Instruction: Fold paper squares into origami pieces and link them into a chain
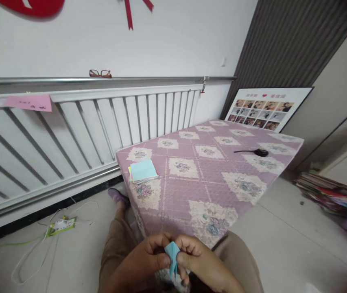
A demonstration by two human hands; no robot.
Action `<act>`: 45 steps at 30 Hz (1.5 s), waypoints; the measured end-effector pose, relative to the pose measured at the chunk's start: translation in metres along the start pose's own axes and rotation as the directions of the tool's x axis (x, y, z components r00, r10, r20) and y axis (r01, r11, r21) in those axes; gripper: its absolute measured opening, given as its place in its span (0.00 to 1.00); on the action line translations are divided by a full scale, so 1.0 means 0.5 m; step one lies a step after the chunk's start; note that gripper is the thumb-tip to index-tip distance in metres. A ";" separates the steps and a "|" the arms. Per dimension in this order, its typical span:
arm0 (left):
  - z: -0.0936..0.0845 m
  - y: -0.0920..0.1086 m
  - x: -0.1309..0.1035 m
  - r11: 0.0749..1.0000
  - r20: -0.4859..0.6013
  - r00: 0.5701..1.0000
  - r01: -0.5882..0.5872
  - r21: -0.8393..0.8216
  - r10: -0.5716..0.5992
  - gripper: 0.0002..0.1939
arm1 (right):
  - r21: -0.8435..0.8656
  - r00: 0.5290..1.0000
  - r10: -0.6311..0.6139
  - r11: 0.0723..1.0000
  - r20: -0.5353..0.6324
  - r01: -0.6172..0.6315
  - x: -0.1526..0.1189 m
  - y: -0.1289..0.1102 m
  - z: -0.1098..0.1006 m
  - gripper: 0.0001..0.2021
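A small piece of folded light-blue origami paper is held up between my two hands, close to my lap at the near edge of the table. My left hand pinches its left side between thumb and fingers. On the other side, my right hand grips it the same way, with some fingertips curled below. The paper has a pointed, kite-like top and narrow tips hanging down. On the table's left corner lies a stack of square coloured paper, a light-blue sheet uppermost.
A purple flowered cloth covers the table. A black object with a thin tail lies toward its right side. Behind stands a white radiator, with glasses on the pipe above. A power strip with cables lies on the floor at left.
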State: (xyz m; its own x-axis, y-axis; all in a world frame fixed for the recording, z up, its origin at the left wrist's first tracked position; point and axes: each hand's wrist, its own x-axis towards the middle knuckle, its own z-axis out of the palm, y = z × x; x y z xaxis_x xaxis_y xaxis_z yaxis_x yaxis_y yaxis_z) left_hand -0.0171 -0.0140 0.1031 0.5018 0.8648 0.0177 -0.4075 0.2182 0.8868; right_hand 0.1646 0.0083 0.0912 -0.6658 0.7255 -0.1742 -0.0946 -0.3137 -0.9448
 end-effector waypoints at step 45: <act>-0.004 0.005 0.022 0.977 -0.095 0.995 0.017 0.213 0.003 0.19 | -0.208 0.970 -0.121 0.975 -0.210 0.076 0.014 -0.021 0.010 0.17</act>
State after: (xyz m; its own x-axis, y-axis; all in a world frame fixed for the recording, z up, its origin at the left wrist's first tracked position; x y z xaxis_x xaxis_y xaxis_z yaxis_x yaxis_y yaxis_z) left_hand -0.0141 -0.0028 0.1047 0.4260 0.9044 -0.0234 -0.2268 0.1318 0.9650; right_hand 0.1572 0.0135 0.1012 -0.4787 0.8706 -0.1136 0.0113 -0.1232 -0.9923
